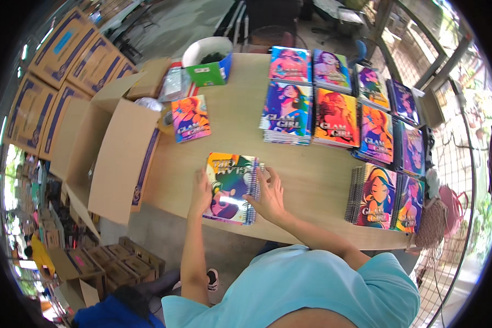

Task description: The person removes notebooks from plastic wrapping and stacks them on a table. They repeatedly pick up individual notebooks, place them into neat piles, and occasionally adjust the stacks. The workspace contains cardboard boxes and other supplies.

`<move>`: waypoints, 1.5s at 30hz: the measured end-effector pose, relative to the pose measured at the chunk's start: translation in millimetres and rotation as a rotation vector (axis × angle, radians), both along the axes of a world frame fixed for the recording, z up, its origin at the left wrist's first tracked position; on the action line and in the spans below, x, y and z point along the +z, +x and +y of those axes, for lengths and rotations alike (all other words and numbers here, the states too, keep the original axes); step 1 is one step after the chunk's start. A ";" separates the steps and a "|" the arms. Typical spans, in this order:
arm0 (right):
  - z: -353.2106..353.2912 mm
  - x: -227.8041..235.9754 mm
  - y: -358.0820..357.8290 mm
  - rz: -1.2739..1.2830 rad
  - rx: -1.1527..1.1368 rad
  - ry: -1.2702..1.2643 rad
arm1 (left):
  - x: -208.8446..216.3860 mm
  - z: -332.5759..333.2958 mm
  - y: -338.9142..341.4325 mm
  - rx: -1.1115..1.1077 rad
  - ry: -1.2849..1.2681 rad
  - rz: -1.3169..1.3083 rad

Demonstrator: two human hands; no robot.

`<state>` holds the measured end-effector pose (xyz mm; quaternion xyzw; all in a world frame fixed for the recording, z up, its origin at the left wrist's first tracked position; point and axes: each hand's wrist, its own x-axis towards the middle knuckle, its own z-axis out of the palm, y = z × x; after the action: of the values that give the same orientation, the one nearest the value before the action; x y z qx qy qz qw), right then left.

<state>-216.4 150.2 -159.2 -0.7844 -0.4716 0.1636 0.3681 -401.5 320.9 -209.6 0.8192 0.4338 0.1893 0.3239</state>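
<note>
A small stack of spiral notebooks (pixel 228 191) with a colourful illustrated cover lies near the table's front edge, its cover upside down to me. My left hand (pixel 201 191) grips the stack's left edge. On the coil side, my right hand (pixel 269 192) holds it with the thumb on top and the fingers around the right edge. Beyond the stack, to the left, a single orange and purple notebook (pixel 191 118) lies on the table. Several stacks of similar notebooks (pixel 336 117) stand in rows at the right, the coils of the front stack (pixel 372 197) facing left.
An open cardboard box (pixel 120 161) stands against the table's left side, flaps spread. A white, green and blue bin (pixel 208 63) with dark contents sits at the far edge of the table (pixel 306 188). Closed cartons (pixel 65 46) are piled at the left. Wire mesh borders the right side.
</note>
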 end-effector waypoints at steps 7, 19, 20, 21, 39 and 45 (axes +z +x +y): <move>-114.5 41.1 239.4 -0.169 -0.381 0.377 | 110.1 -94.2 208.6 -0.360 0.334 -0.171; -223.4 16.8 670.7 -0.276 -0.589 -0.323 | 15.6 -380.1 648.7 -1.149 0.641 -0.141; -219.2 9.5 682.4 -0.291 -0.629 -0.365 | 14.8 -390.6 667.5 -1.116 0.602 -0.177; -217.8 7.0 695.6 -0.293 -0.652 -0.406 | 13.5 -398.0 684.3 -1.182 0.852 -0.150; -245.3 169.5 553.4 -0.653 -0.560 0.395 | 191.8 -227.2 461.0 -0.594 0.304 -0.404; -235.2 161.9 312.7 0.938 -0.434 0.891 | 159.8 -141.8 275.1 -0.178 -0.523 -0.843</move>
<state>96.2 -85.0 2.8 -0.4810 -0.1164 0.1992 0.8458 -126.4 179.1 -49.8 0.5968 0.2266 0.3604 0.6801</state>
